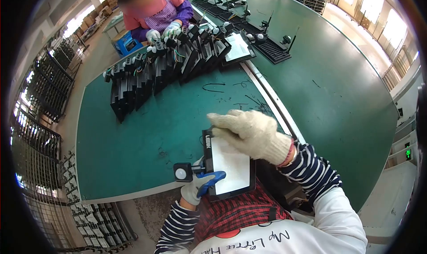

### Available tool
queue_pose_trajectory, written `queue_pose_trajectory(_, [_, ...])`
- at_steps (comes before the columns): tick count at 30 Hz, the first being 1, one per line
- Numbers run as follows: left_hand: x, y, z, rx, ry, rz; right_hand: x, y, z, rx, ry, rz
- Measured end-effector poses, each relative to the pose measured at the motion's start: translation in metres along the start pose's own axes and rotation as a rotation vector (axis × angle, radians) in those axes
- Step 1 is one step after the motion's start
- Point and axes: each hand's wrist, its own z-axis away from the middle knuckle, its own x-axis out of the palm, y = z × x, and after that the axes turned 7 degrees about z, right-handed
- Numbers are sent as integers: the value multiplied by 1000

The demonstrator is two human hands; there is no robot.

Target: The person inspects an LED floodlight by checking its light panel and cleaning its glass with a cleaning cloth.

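A flat black-framed unit (231, 167) with a white face is tilted in front of my body, near the table's edge. From its left side sticks out a small black sensor head (181, 172) with a round white dome. My left hand (201, 186), in a white glove with blue fingertips, grips the unit's left edge below that head, thumb over the white face. Over the top of the unit lies my right hand (251, 131) in an off-white knit glove, fingers stretched out to the left. Its palm side is hidden, so contact is hard to judge.
A row of similar black units (169, 67) stands across the green table (147, 151). Behind it works another person in gloves (162, 31). More units (273, 49) lie flat beyond a metal rail (271, 96). Black scraps (213, 87) are scattered about.
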Motion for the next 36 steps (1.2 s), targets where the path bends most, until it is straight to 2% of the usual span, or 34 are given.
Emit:
queue_pose_trajectory(2, [0,2,4,-17,12,-61,9,-11,1,36,45,-10])
queue_pose_trajectory(5, [-7,4,4,43,3,-341,-1,-18,6,43,-16,42])
queue_pose_trajectory(7, [-15,3,5,49,12,-423,-16,-8,10,-40,-287,45])
queue_pose_trajectory(8, [-14,7,3,-7,-22,-305,-24,-1,16,-79,-427,47])
queue_pose_trajectory(9, [-13,13,-1,-63,-57,-185,-26,5,27,50,-346,-34])
queue_pose_trajectory(10, [-9,20,-5,-120,-89,-64,-18,16,36,93,-136,-151])
queue_pose_trajectory(12, [7,42,-5,-193,-129,35,-19,23,52,328,-190,-493])
queue_pose_trajectory(14, [12,49,-5,-137,-170,270,4,31,65,354,-313,-654])
queue_pose_trajectory(15, [6,44,-6,-177,-206,430,4,29,72,523,-319,-922])
queue_pose_trajectory(16, [6,46,-4,-22,-338,515,8,26,75,585,-214,-1043])
queue_pose_trajectory(18, [-5,29,7,215,-176,736,20,17,79,707,12,-1279])
queue_pose_trajectory(19, [-10,35,2,276,-550,680,32,9,77,732,183,-1464])
queue_pose_trajectory(21, [-10,9,10,476,-238,561,44,-3,77,788,332,-1494])
queue_pose_trajectory(22, [1,5,6,550,-79,271,47,-7,76,783,393,-1527])
queue_pose_trajectory(23, [11,1,3,585,110,-67,41,-12,77,851,352,-1337])
queue_pose_trajectory(24, [21,-3,-1,578,294,-357,41,-16,80,833,380,-1293])
queue_pose_trajectory(25, [9,-28,-5,497,344,-157,43,-21,85,818,396,-1247])
queue_pose_trajectory(27, [24,-21,-11,246,368,493,47,-16,91,775,393,-1067])
queue_pose_trajectory(30, [37,-20,-12,196,378,505,49,23,105,938,286,-950])
queue_pose_trajectory(32, [30,-32,-12,180,431,420,37,30,109,943,318,-644])
queue_pose_trajectory(34, [27,-39,-10,168,463,315,45,29,112,891,356,-582])
queue_pose_trajectory(36, [28,-43,-8,162,475,195,44,23,113,876,272,-531])
